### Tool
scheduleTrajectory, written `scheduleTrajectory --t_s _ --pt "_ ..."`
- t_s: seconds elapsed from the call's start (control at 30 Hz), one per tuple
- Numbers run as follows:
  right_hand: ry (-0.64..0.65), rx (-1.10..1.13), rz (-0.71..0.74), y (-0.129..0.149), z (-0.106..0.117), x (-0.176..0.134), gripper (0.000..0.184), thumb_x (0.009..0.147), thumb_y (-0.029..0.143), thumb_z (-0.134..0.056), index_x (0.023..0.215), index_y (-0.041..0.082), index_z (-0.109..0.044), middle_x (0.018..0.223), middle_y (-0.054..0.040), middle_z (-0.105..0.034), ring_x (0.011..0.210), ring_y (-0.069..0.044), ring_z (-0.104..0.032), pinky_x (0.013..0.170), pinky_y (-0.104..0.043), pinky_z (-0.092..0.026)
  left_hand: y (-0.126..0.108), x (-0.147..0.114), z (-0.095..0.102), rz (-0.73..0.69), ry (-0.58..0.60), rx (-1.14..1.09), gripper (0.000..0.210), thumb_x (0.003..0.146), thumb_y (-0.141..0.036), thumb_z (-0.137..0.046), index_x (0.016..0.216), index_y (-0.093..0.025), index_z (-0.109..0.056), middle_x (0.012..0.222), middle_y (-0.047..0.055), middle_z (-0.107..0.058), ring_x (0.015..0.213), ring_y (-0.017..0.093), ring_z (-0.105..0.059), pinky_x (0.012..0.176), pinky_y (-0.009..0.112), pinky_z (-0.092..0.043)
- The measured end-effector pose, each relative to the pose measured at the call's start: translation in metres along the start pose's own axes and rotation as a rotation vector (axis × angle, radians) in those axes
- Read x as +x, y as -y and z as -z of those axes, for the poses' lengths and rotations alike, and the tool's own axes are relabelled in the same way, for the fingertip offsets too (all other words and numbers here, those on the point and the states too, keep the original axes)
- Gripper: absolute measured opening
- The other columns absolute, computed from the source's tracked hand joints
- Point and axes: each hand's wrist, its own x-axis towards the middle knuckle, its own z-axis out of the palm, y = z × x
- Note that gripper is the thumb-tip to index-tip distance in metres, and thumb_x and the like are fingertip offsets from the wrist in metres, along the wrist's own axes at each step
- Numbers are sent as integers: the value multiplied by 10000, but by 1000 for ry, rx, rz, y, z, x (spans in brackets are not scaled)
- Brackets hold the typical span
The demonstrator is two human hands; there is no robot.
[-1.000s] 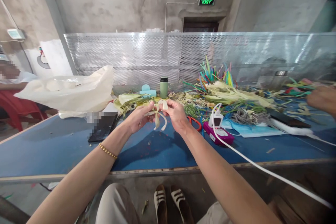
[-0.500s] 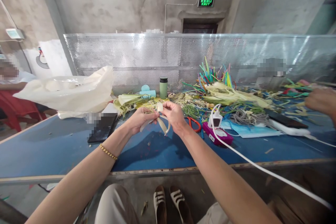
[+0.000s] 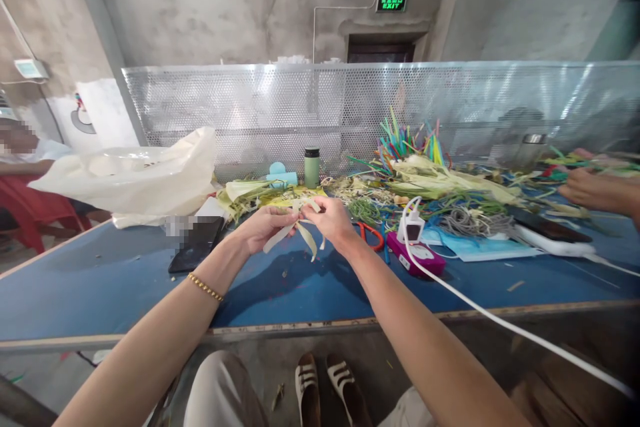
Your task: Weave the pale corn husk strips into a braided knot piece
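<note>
On the near side of the green bottle (image 3: 311, 170), both forearms (image 3: 395, 307) angle inward, left hand (image 3: 257, 230) and right hand (image 3: 333, 221) close together, each pinching pale strips (image 3: 307, 240) above a blue table (image 3: 100, 287). Right of the bottle sit a purple box (image 3: 420, 259) and, farther back, heaped husks (image 3: 443, 180); behind it stand a perforated screen (image 3: 240, 100) and grey wall (image 3: 200, 0).

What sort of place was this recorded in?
Probably an indoor craft workshop, though no sign says so. The left hand and right hand hold pale strips, the blue table carries a bundle of coloured stems, and a lit exit sign hangs on the bare wall.
</note>
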Motion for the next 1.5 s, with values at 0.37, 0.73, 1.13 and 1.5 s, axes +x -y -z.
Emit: scheduleTrajectory --t_s 0.37,0.73,1.13,1.5 --pt "100 -64 139 5 -3 -4 160 804 296 -632 708 175 -675 686 -28 -674 630 -147 -563 621 -261 -400 3 6 0 -118 -143 -105 143 702 -194 -787 689 -101 -679 567 34 -636 496 105 -566 494 215 -447" --pt "123 21 61 1 -3 -5 125 841 219 -532 723 199 -568 607 16 -581 510 -126 -539 557 -253 -398 6 4 2 -256 2 112 165 619 -195 -824 689 -107 -702 668 34 -644 604 107 -544 602 263 -407" --pt "-285 -393 311 7 3 -6 157 876 284 -563 801 164 -631 833 -75 -645 751 -175 -564 734 -294 -425 4 6 -1 -423 -142 122 213 621 -251 -809 611 -122 -641 588 3 -553 562 96 -468 557 264 -322" --pt "34 -163 131 9 -7 -8 191 792 209 -593 605 174 -590 584 7 -588 551 -121 -503 565 -243 -358 9 8 -2 -547 -136 278 226 686 -298 -758 591 -138 -630 576 -13 -535 581 96 -449 566 249 -329"
